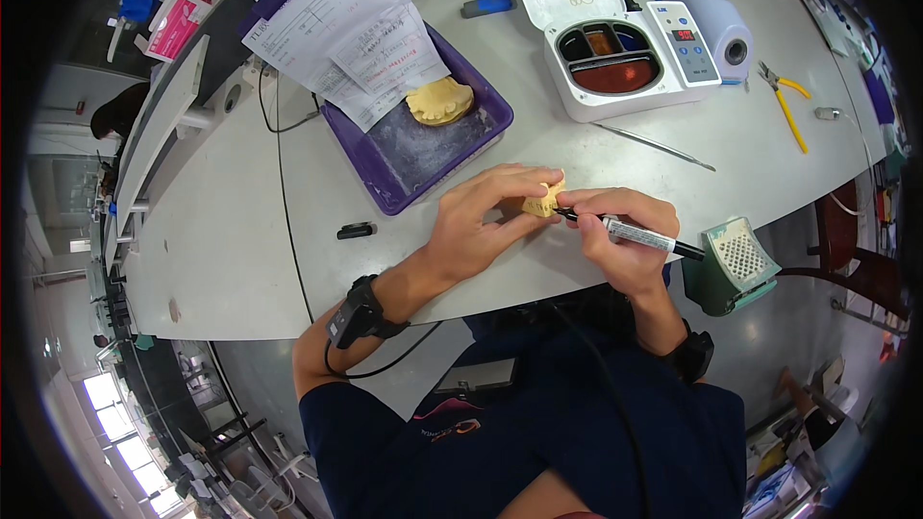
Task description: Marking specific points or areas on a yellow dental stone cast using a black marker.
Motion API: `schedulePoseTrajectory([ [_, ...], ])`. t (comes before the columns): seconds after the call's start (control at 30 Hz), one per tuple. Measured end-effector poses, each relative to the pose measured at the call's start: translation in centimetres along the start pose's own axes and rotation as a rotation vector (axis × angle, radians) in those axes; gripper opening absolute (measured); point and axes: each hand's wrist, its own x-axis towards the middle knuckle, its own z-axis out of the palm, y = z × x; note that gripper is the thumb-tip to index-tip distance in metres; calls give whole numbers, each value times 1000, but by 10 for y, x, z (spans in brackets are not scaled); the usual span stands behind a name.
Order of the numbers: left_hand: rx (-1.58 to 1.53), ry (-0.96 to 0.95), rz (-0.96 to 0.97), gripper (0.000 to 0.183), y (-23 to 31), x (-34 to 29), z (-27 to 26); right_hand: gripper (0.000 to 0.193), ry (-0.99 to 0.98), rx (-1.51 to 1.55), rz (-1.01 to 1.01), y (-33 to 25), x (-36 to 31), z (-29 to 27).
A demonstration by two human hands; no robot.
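My left hand [488, 211] is closed around a small yellow dental model [541, 202], holding it just above the bench near its front edge. In my right hand [625, 228] is a marker pen [638, 234] with a white barrel and black ends. Its tip touches or nearly touches the model; fingers partly hide the contact. A black pen cap [356, 231] lies on the bench to the left of my left wrist. Beyond my hands stands a purple tray [413, 156] with another yellow dental model [440, 102] and paper forms [351, 34] in it.
A white wax heater [615, 67] with an open lid stands at the back right. Before it lies a thin metal carving tool [656, 146]. Yellow-handled pliers [788, 108] are farther right, a blue-and-grey marker [487, 6] at the back. A green box [731, 267] sits by the bench's right front edge.
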Motion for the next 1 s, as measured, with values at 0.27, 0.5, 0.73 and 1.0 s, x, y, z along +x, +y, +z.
schedulePoseTrajectory([
  [0.27, -49, -6, -63, 35, 0, -1, 0, 13, -1, 15, -11, -1, 2, 4],
  [0.5, -59, 0, -92, 35, 0, -3, 0, 12, -33, -5, -22, 0, 0, -1],
  [0.73, 34, -68, 22, 46, 21, 5, -6, 8, 270, 222, 21, 1, -8, -2],
  [1.0, 590, 197, 29, 40, 61, 31, -84, 10, 233, 205, 40, 4, -12, -6],
])
